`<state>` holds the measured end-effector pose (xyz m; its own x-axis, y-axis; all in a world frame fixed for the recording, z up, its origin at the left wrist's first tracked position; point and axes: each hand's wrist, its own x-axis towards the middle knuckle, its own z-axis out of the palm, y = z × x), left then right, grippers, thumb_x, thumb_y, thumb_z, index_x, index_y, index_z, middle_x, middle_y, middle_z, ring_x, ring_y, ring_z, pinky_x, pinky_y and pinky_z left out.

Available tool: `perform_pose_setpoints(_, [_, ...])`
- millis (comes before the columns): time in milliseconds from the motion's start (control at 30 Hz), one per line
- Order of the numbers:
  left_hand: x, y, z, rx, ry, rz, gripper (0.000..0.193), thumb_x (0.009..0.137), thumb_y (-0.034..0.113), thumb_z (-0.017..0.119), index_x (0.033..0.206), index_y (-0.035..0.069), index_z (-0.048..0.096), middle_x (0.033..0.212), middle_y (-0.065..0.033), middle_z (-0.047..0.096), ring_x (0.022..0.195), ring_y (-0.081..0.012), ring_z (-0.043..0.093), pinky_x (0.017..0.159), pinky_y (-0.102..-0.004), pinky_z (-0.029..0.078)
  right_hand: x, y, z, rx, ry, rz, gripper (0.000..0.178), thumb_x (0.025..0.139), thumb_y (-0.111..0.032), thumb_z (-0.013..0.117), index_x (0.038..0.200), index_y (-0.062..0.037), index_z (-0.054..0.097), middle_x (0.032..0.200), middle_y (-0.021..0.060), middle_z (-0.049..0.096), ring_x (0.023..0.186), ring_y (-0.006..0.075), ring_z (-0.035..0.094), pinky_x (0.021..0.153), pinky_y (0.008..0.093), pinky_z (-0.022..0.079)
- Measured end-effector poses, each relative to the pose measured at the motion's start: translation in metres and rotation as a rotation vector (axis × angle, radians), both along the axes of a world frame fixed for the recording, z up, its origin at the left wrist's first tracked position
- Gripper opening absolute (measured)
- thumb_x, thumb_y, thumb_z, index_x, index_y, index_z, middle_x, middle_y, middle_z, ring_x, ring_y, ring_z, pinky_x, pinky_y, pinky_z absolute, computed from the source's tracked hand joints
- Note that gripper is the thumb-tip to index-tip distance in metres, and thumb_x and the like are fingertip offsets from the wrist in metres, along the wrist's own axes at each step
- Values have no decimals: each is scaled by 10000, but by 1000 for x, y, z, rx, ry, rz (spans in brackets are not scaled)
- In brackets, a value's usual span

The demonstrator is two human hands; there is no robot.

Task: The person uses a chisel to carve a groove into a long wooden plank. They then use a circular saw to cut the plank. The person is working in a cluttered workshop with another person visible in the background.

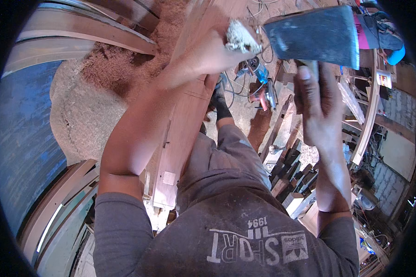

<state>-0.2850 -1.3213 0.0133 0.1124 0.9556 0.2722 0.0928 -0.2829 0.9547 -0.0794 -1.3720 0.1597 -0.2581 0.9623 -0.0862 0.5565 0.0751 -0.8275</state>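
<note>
My right hand [321, 106] is closed around the handle of a hatchet [312, 37]. Its broad dark head is raised, with the bright edge facing right. Close to the other side of the head, my left hand [217, 53] grips a pale thing with a rough, frayed end [240, 37]; the rest of it is hidden by the fingers and blurred. Below that hand a long reddish wooden plank [171, 147] runs from the far end toward me, along the left of my legs. A few cut lines and small notches mark its surface.
Blue and red corded power tools [263, 87] lie on the floor beyond my legs. Sawdust [120, 69] is heaped at the left, near curved wooden pieces [83, 27] and a blue panel [27, 138]. Wood offcuts [296, 171] clutter the right. Another person [386, 39] is at far right.
</note>
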Motion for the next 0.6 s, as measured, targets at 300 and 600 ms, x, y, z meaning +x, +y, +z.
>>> perform_pose_setpoints(300, [9,3,-8,-67,60,5,427,823,394,844,1094,80,746,927,-104,765,817,-208,731,754,-365,578,15,3,9,-27,107,-112,291,1088,-280,560,1276,-60,585,798,-34,558,629,23,451,520,205,354])
perform_pose_setpoints(600, [8,-9,6,-236,186,-84,505,781,383,841,1158,70,720,1000,-146,770,911,-269,747,835,-381,579,4,-4,18,-24,76,-143,333,1082,-326,563,1243,-39,608,810,-15,567,602,45,464,505,200,357])
